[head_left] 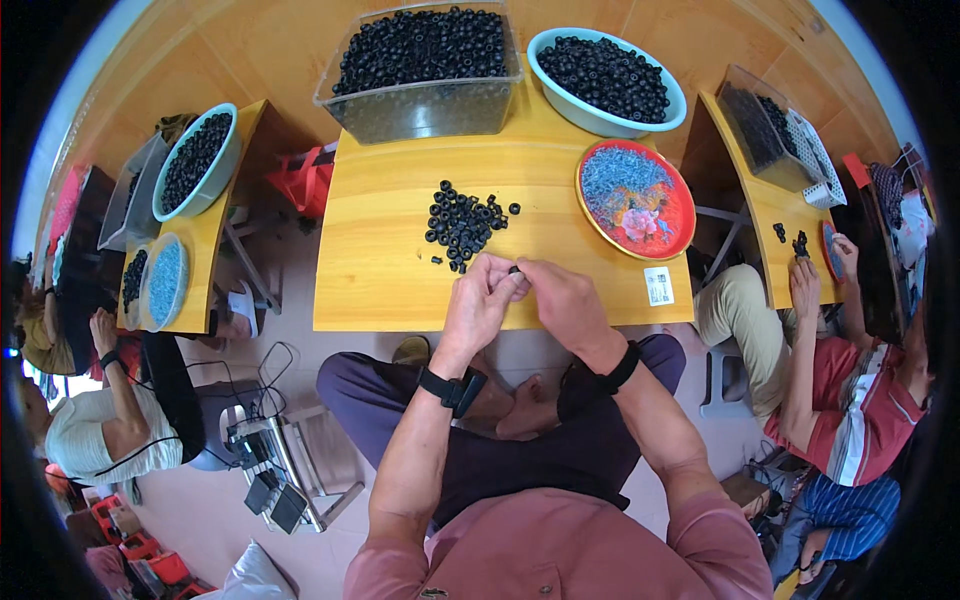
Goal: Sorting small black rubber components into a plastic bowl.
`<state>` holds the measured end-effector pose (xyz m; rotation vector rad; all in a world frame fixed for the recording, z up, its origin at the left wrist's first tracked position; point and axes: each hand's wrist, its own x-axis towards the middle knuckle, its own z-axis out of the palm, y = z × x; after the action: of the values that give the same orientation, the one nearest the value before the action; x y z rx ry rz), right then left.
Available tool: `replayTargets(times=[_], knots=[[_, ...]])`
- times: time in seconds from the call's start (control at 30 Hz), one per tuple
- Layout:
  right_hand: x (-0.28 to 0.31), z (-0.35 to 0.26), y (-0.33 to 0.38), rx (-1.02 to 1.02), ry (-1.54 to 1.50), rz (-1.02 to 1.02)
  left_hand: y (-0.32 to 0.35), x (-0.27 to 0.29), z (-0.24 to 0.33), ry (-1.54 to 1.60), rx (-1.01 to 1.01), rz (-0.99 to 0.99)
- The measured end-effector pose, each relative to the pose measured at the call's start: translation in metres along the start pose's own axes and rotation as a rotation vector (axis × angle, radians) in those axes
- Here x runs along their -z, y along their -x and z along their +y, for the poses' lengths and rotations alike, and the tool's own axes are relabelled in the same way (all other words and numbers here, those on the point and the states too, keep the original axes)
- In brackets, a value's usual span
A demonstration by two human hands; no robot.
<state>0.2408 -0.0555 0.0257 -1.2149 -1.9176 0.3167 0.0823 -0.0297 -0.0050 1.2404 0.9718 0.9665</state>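
Note:
At the near edge of the yellow wooden table (380,290), my left hand (478,302) and my right hand (573,306) meet with fingers pinched. Between the fingertips shows a small black part (514,270), mostly covered by them. It resembles the black ring-shaped parts (465,225) heaped loosely just beyond my hands. To the right of that heap sits a round red tray (665,238) with a flower pattern, and many small bluish, thin pieces (622,172) lie in its upper part. What my right fingertips grip besides the black part cannot be made out.
A clear plastic bin (430,110) and a light-blue basin (600,122), both full of black parts, stand at the table's far side. A white label (659,286) lies near the right corner. People sit at similar tables left and right. A metal stand (290,470) with cables is on the floor.

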Motion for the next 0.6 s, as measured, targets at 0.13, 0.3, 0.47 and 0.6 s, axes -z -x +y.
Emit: replayTargets(times=[0.13, 0.3, 0.47, 0.6], knots=[[0.0015, 0.0050, 0.0027, -0.197, -0.131, 0.018, -0.0015, 0.0024, -0.0078, 0.007, -0.046, -0.018], [0.0015, 0.0046, 0.0011, -0.241, -0.159, 0.039, -0.0009, 0.0034, -0.0082, 0.044, -0.061, -0.037], [0.0005, 0.0074, 0.0014, -0.237, -0.167, 0.068, 0.0019, 0.0028, -0.0041, -0.005, -0.080, -0.042], [-0.0013, 0.0084, 0.0017, -0.291, -0.217, 0.053, 0.0039, 0.0022, -0.0021, -0.063, -0.110, -0.031]])
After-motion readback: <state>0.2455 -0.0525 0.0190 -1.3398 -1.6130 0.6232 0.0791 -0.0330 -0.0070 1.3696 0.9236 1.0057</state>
